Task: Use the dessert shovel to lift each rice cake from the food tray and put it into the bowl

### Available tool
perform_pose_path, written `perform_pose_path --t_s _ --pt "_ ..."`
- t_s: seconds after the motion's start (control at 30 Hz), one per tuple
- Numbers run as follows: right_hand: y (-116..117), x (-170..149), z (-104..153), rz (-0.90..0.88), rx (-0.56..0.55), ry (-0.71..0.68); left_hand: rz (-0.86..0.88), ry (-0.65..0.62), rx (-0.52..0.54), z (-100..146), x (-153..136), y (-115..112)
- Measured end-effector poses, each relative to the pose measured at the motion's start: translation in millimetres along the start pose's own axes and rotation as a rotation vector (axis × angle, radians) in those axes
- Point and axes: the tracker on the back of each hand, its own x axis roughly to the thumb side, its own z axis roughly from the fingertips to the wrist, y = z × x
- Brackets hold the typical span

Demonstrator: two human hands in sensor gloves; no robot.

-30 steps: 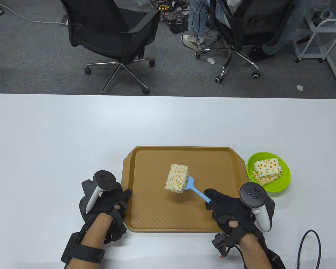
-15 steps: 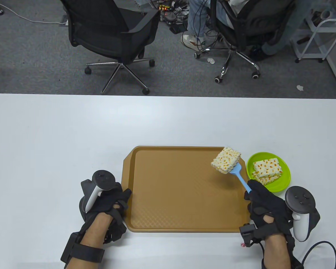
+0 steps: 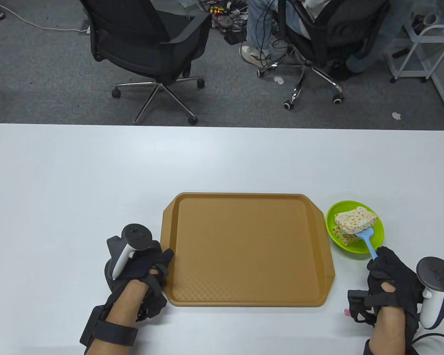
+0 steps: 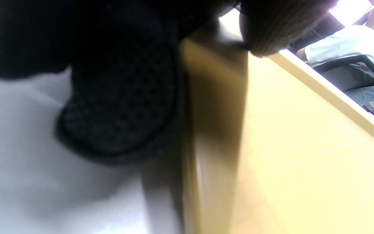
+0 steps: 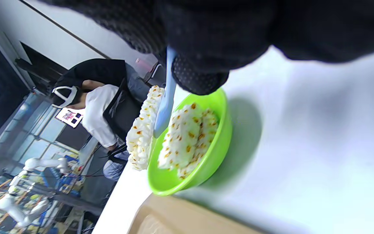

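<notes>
The surface (image 3: 96,166) is big, white and flat. A brown food tray (image 3: 244,251) lies on it, close to the near edge, a little right of the middle. Just to the right of the tray sits a small green bowl (image 3: 377,240); the two are very near each other, but it is hard to tell if they touch. The left hand (image 3: 138,264) rests on the surface right at the tray's left edge. A black cable (image 3: 434,335) lies on the surface at the near right corner. The far part of the surface is plain white.
</notes>
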Motion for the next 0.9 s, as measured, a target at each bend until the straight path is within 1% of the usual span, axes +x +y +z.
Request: perform_pose_path --t_s 0.2,0.3,0.5,0.63,0.73,0.77,0.83,0.87,0.9 --pt "1.3 -1.7 -3.5 0.066 -0.015 0.03 -0.004 0.0 0.003 -0.1 0.1 0.2" --pt "3.1 1.5 -0.8 0.11 -0.038 0.013 0.002 -0.001 0.003 -0.1 -0.3 0.1" --pt "-1.9 11.4 13.4 0.268 -0.202 -0.012 0.023 -0.003 -0.008 -0.8 -2.6 0.7" --pt "-3.6 13.2 16.7 0.337 -0.23 0.004 0.049 -0.004 -0.028 -2.1 -4.8 1.6" --pt "-6.0 15.5 22.2 0.396 -0.29 0.017 0.051 -0.006 -0.027 -1.9 -5.4 1.6" --pt "-7.7 17.2 26.2 0.426 -0.341 0.024 0.057 -0.006 -0.029 -2.0 -6.2 1.7" --pt "-10.9 19.9 31.6 0.431 -0.397 0.018 0.064 -0.007 -0.036 -2.4 -6.6 1.9" --pt "-12.6 22.1 35.9 0.421 -0.44 -0.008 0.064 -0.007 -0.037 -2.5 -6.6 2.0" --pt "-12.3 24.9 40.7 0.381 -0.48 -0.063 0.063 -0.007 -0.038 -2.3 -6.7 2.0"
